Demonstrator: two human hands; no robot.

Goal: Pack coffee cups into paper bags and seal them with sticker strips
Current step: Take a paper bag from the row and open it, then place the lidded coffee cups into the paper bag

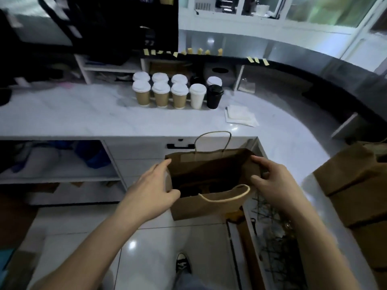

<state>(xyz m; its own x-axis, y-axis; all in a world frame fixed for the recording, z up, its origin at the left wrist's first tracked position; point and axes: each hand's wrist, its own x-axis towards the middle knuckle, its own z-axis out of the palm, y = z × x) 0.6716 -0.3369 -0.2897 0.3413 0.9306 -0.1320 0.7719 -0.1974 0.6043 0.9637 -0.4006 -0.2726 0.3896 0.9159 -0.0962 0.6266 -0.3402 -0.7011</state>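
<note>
**Open paper bag held at both sides below the counter edge**

The left hand [154, 181] grips the left side of the brown paper bag [211, 204], thumb hooked over the near rim and fingers laid along the outside. The bag hangs in the air just in front of the white marble counter [83, 114], mouth wide open; its inside is dark and what lies in it cannot be told. One twisted handle stands up at the far rim, the other droops over the near rim. The right hand [272, 181] pinches the right side between thumb and fingers. Far on the counter stand lidded coffee cups [161, 93]: kraft ones at left, then a white cup [197, 96] and a black cup [214, 96]. Yellow sticker strips [188, 51] line the dark ledge beyond.
</note>
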